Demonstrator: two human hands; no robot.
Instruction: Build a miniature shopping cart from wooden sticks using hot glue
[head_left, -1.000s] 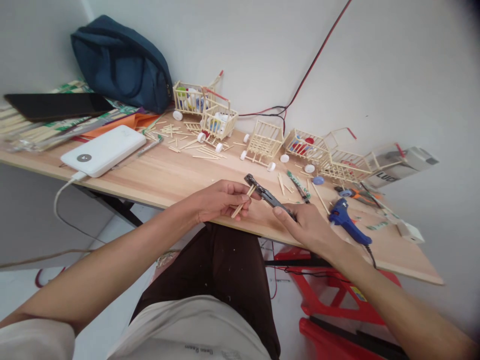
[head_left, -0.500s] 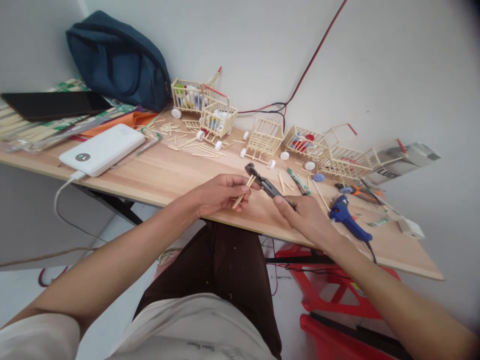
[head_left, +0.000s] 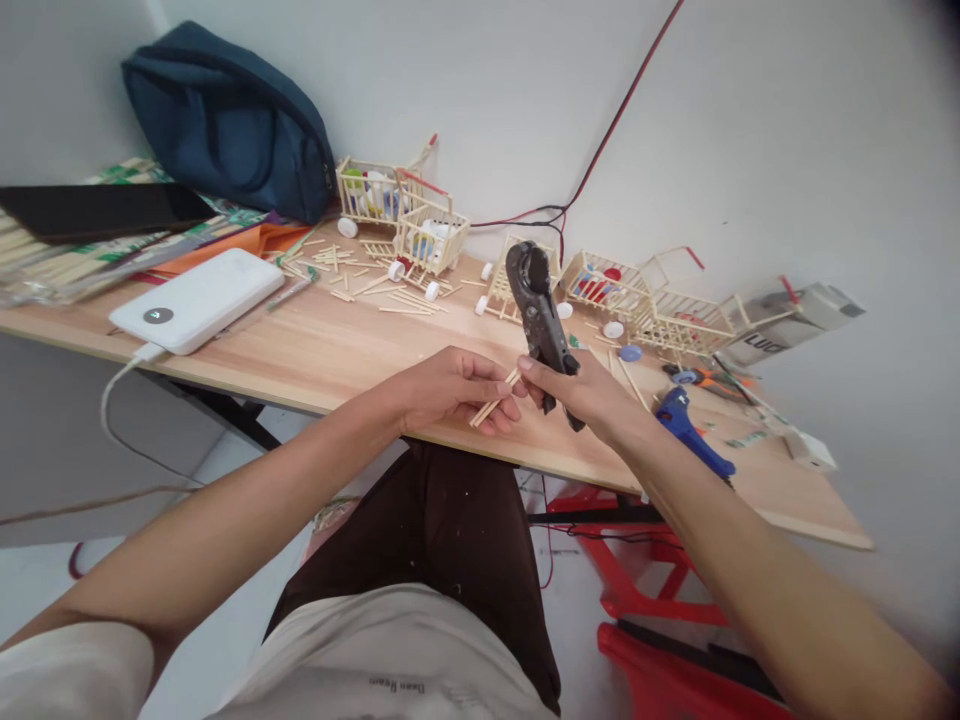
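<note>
My left hand pinches two short wooden sticks side by side above the front edge of the table. Beside it, my right hand holds a black plier-like cutter with its head pointing up and away from me. The right thumb and fingertips touch the upper ends of the sticks. The cutter's jaws are clear of the sticks. Behind the cutter's head stands a small stick-built cart, partly hidden.
More stick carts with white wheels line the wall, some holding coloured pieces. Loose cut sticks lie in front of them. A blue glue gun rests at the right, a white power bank at the left. A blue bag leans behind.
The cutter has come away from the sticks and swung upright in my right hand. My right fingers have moved left to the stick ends. My left hand keeps its pinch.
</note>
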